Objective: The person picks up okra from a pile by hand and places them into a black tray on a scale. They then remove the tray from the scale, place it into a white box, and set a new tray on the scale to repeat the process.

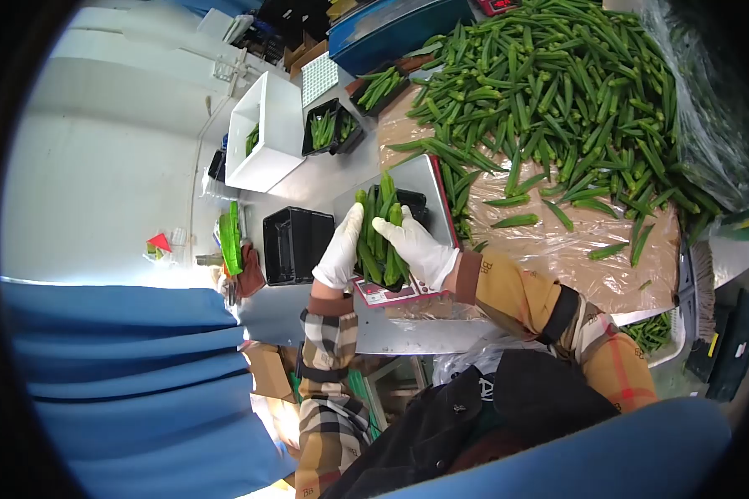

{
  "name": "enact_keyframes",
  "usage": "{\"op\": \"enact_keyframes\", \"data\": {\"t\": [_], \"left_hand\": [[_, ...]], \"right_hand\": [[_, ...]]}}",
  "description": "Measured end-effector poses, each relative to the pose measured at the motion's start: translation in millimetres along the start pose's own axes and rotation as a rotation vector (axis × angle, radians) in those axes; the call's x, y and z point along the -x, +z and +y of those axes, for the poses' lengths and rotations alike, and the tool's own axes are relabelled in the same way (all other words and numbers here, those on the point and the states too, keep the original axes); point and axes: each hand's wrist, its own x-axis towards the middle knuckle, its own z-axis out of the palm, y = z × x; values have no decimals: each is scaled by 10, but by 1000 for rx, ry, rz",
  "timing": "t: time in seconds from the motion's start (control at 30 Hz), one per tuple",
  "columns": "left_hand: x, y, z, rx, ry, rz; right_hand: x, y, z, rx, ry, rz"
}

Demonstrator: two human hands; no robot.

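Note:
Both of my hands wear white gloves and press a bundle of green okra (378, 237) between them, above a red-edged scale (441, 195). My left hand (339, 252) is on the left side of the bundle, with its thumb along the pods. My right hand (418, 249) grips the right side, thumb across the top. A black tray shows partly beneath and behind the okra. Left of my hands stands an empty-looking black tray (298, 245).
A large heap of okra (549, 100) covers the back right, with loose pods on brown plastic-covered sheeting (549, 258). Filled black trays (331, 127) and a white box (266, 133) stand at the back left. A blue curtain (133, 366) hangs at the left.

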Motion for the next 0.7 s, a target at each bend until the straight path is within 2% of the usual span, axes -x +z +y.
{"op": "enact_keyframes", "data": {"t": [0.1,0.13,0.17,0.2,0.23,0.27,0.37,0.47,0.5,0.6,0.7], "left_hand": [[21,-174,-3,-149,-195,350],[112,-229,-11,-114,-133,307],[211,-236,-1,-122,-62,345],[330,-219,18,-127,5,386],[431,-229,-3,-132,74,431],[515,-299,-82,-90,110,482],[808,-591,-478,58,158,652],[1026,-863,-1059,236,186,807],[1097,-815,-1160,247,165,892],[1215,-759,-1445,283,139,934],[1159,-613,-1554,312,120,894]], "right_hand": [[239,-74,-369,218,219,22],[366,-118,-545,313,270,49],[429,-301,-578,273,255,73],[483,-584,-619,102,228,11],[597,-821,-750,71,217,-15],[668,-1161,-740,89,177,36],[1048,-1967,-625,523,125,470],[1552,-2569,-355,760,206,490],[1653,-2622,-301,726,175,497],[1708,-2729,-180,690,66,539],[1634,-2734,-173,714,87,555]]}}
